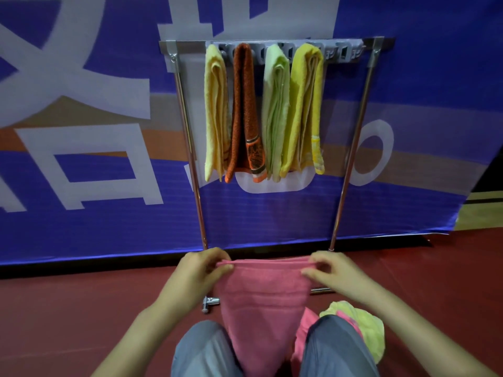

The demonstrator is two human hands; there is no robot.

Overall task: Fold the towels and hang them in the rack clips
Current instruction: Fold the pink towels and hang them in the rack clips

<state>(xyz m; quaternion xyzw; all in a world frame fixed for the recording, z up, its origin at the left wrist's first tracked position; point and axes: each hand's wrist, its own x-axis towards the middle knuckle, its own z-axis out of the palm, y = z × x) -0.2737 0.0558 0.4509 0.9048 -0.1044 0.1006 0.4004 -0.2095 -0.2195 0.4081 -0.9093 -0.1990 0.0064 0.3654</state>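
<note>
A pink towel [261,303] hangs folded in front of me, its lower part dropping between my knees. My left hand [200,270] pinches its top edge at the left corner, and my right hand [330,272] pinches the right corner. Ahead stands a metal rack [187,123] with a grey clip strip [343,51] along its top bar. Hanging side by side from the clips are several folded towels: a pale yellow towel [215,110], an orange-brown towel [243,110], a light green towel [275,110] and a bright yellow towel [303,104].
A yellow-green towel [362,325] lies crumpled on the red floor [81,308] by my right knee, with some pink cloth beside it. The rack's foot bar and a wheel [209,302] sit low near my legs. A blue banner [95,159] stands behind the rack.
</note>
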